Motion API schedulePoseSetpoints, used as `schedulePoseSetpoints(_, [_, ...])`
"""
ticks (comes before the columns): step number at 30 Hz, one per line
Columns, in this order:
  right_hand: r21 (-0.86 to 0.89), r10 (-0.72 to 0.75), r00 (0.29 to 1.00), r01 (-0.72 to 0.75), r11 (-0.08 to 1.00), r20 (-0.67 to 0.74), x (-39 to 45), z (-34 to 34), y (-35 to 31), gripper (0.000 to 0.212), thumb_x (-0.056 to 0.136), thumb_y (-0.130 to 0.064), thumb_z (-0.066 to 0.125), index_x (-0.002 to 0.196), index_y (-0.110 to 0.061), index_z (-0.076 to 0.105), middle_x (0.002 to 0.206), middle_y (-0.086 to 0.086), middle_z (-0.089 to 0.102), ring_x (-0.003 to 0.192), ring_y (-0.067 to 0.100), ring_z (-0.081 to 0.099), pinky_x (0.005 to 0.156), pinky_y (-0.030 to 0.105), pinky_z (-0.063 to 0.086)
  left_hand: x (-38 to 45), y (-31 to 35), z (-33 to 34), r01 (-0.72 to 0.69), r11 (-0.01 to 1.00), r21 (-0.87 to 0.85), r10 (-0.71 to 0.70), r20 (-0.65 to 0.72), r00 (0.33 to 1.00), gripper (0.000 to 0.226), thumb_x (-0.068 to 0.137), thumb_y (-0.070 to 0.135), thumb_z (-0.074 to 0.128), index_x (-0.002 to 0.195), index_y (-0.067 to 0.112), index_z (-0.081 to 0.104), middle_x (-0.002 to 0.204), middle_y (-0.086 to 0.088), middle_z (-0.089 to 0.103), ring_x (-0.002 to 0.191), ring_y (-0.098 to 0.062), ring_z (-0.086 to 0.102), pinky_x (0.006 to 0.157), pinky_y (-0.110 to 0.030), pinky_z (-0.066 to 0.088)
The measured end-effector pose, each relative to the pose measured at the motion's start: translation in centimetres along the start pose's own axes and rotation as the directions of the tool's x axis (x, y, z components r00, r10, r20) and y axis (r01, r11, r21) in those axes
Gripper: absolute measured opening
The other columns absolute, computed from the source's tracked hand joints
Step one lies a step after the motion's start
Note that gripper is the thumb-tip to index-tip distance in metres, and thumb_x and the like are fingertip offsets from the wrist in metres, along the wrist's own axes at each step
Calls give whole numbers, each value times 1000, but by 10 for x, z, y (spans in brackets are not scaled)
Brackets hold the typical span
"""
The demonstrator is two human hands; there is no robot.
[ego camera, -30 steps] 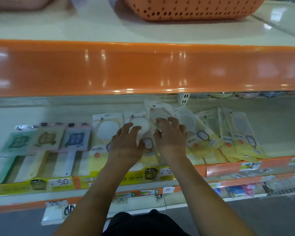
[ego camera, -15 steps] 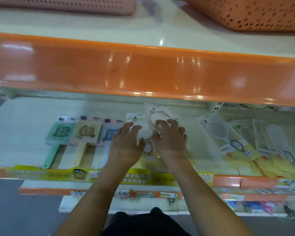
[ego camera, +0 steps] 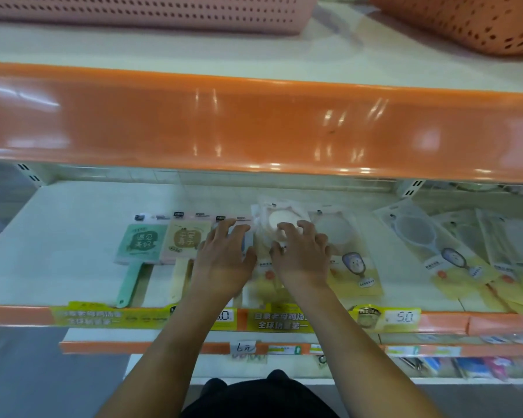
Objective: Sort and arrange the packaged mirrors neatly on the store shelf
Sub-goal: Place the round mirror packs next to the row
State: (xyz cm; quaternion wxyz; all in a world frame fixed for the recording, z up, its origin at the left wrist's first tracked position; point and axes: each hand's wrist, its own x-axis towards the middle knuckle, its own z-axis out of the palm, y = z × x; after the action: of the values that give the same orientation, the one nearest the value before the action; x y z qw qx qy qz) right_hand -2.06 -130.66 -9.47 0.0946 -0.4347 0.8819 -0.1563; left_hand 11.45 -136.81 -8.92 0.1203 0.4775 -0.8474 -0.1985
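In the head view, both hands work on the cream lower shelf [ego camera: 73,236] under the glossy orange front lip of the upper shelf [ego camera: 254,122]. The right hand [ego camera: 302,257] lies with curled fingertips [ego camera: 284,228] pressing down on a clear-wrapped round white mirror with a yellow card backing [ego camera: 277,223], which sits on top of a small stack between the hands; whether the thumb pinches the packet cannot be told. The left hand [ego camera: 224,260] is spread, fingers nearly straight, resting on a packaged mirror that it mostly hides, just beside a beige square hand mirror in its packet [ego camera: 189,236] and a mint-green square hand mirror with a long handle [ego camera: 141,244].

To do this step well, I judge the stack should be squared with flat palms rather than fingertips, since the slick wrappers look likely to slide over one another, and the left hand should serve as a stop while the right nudges the packets against it.

For room: bare shelf lies to the left of the green mirror and behind the row. To the right, a fan of tilted clear packets with oval handled mirrors [ego camera: 435,245] crowds the space and overhangs toward the orange price rail [ego camera: 495,322]. The upper lip hangs close above, so lifting high looks cramped; sliding suits better.
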Motion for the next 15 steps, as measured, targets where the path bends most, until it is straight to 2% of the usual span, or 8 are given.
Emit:
schedulePoseSetpoints(6, [-70, 43, 999, -41, 997, 30, -4, 14, -6, 41, 91, -42, 54, 130, -36, 45, 143, -1, 31, 127, 36, 35, 100, 46, 30, -1, -14, -2, -32, 999, -4, 32, -19, 999, 41, 89, 34, 51, 129, 26, 48, 143, 0, 37, 128, -25, 41, 103, -42, 37])
schedulePoseSetpoints(15, [-74, 55, 998, -52, 996, 42, -8, 22, -10, 45, 92, -43, 51, 134, -34, 40, 147, 0, 26, 129, 36, 30, 105, 47, 29, 1, -20, -1, -47, 999, -17, 47, 2, 999, 41, 90, 35, 52, 130, 26, 47, 142, 1, 37, 128, -24, 40, 104, -42, 35])
